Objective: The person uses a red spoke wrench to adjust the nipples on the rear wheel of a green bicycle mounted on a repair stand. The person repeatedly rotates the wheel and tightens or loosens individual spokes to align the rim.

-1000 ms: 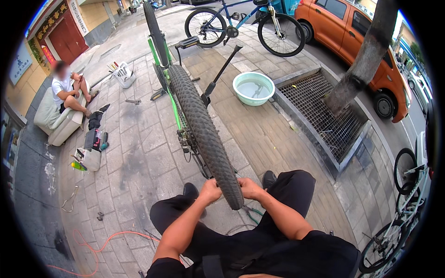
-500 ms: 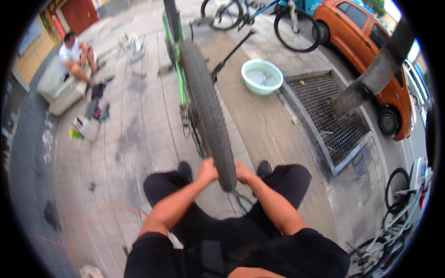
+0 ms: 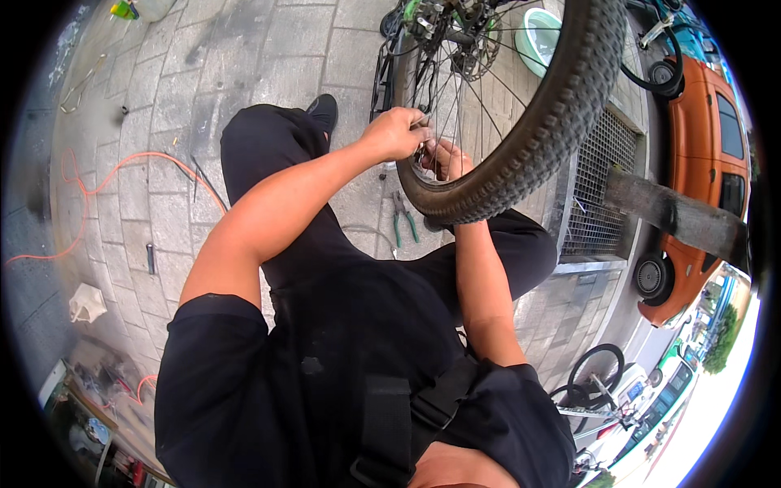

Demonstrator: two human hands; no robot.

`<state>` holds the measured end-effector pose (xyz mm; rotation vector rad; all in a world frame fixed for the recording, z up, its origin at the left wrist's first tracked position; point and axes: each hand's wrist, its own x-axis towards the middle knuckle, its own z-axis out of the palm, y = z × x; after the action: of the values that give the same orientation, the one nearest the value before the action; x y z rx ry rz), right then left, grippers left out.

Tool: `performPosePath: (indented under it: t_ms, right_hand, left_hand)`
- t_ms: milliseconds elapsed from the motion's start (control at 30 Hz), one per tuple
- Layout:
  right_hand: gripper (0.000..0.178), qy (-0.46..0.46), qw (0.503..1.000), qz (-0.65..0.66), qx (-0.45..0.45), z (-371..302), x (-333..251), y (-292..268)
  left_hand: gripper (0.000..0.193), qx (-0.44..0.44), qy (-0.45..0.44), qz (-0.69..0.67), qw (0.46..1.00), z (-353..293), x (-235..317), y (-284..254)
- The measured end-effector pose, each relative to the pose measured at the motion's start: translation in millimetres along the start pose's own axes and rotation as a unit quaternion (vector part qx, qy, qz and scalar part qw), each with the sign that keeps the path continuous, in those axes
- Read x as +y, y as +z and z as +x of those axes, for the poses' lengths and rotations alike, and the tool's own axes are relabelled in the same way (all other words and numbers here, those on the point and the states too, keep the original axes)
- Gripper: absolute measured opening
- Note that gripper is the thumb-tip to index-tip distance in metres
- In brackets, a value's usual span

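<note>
A bicycle wheel with a thick knobbly black tyre (image 3: 561, 122) stands in front of me, tilted across the view, its spokes and disc brake rotor (image 3: 480, 50) showing. My left hand (image 3: 397, 134) is at the near-left inner edge of the rim, thumb and fingers pinched together. Facing it among the spokes, my right hand (image 3: 447, 159) is also closed, its wrist passing behind the tyre. Whatever small part sits between the fingertips is too hidden to name. Green-handled pliers (image 3: 404, 224) lie on the paving below the wheel.
An orange hose (image 3: 130, 157) curves over the paving at left, near a short dark tool (image 3: 150, 259). A pale green basin (image 3: 525, 37) is beyond the wheel. To the right are a tree grate (image 3: 598, 195), a leaning trunk (image 3: 675, 210) and an orange car (image 3: 698, 146).
The view has swung down and turned. My hands have gone from gripping both sides of the tyre to the inside of the rim by the spokes; the wheel now appears side-on and tilted.
</note>
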<state>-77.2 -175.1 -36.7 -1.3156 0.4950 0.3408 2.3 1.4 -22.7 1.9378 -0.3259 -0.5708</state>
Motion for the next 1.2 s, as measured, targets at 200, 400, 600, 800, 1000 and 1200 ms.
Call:
performPosePath:
  t_ms: [200,400,600,800,1000,1200]
  right_hand:
    - [0.034,-0.074,0.987,-0.091,0.114,-11.5,-14.2,1.8]
    - [0.029,-0.027,0.995,-0.082,0.055,-30.9,-5.9,-6.5]
    - [0.027,-0.072,0.995,-0.059,0.044,-34.5,4.7,4.0]
    - [0.024,-0.094,0.991,-0.08,0.054,-27.1,29.4,-7.8]
    - [0.025,-0.116,0.989,-0.075,0.057,-33.1,21.0,-1.6]
    - [0.042,-0.025,0.989,-0.147,0.001,-34.4,2.6,-8.0]
  left_hand:
    - [0.029,0.018,-0.014,0.018,1.0,1.5,-3.3,-2.6]
    - [0.033,0.073,-0.031,0.015,0.997,2.5,5.7,-1.3]
    - [0.027,-0.053,0.018,0.001,0.998,1.6,-2.9,-1.1]
    - [0.029,-0.115,0.021,-0.005,0.993,4.2,-4.1,-0.8]
    - [0.034,-0.097,0.03,0.0,0.995,3.4,-4.5,1.2]
    - [0.029,-0.125,-0.001,-0.012,0.992,-0.2,3.6,-5.7]
